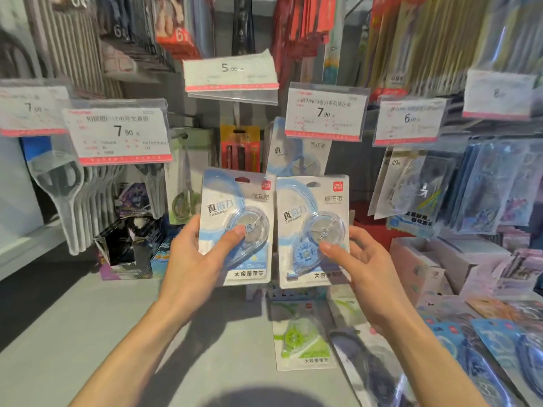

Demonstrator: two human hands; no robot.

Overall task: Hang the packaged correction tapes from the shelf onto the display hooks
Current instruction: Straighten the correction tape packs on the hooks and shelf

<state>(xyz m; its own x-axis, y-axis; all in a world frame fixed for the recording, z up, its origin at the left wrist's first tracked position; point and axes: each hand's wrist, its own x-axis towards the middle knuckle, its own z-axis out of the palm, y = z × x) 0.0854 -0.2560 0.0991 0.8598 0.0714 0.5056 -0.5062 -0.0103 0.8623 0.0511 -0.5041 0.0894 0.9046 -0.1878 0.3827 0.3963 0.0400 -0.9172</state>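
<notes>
My left hand [192, 259] grips a blue-and-white packaged correction tape [235, 201], thumb pressed on its clear blister. My right hand [361, 265] holds a second, matching packaged correction tape [311, 201] beside it, thumb on the front. Both packs are upright, side by side, raised above the grey shelf [88, 333]. Behind them another blue correction tape pack [296, 154] hangs on a display hook under the 7.90 price tag [326, 111]. A green correction tape pack [302, 339] lies flat on the shelf below my right hand.
Packaged scissors [185, 183] and clear-handled items [67, 189] hang at left under a price tag [120, 133]. More hanging packs [426, 189] fill the right. Blue packs [499, 342] lie on the shelf at right, card boxes [126, 248] stand at left, a white box [417, 268] at right.
</notes>
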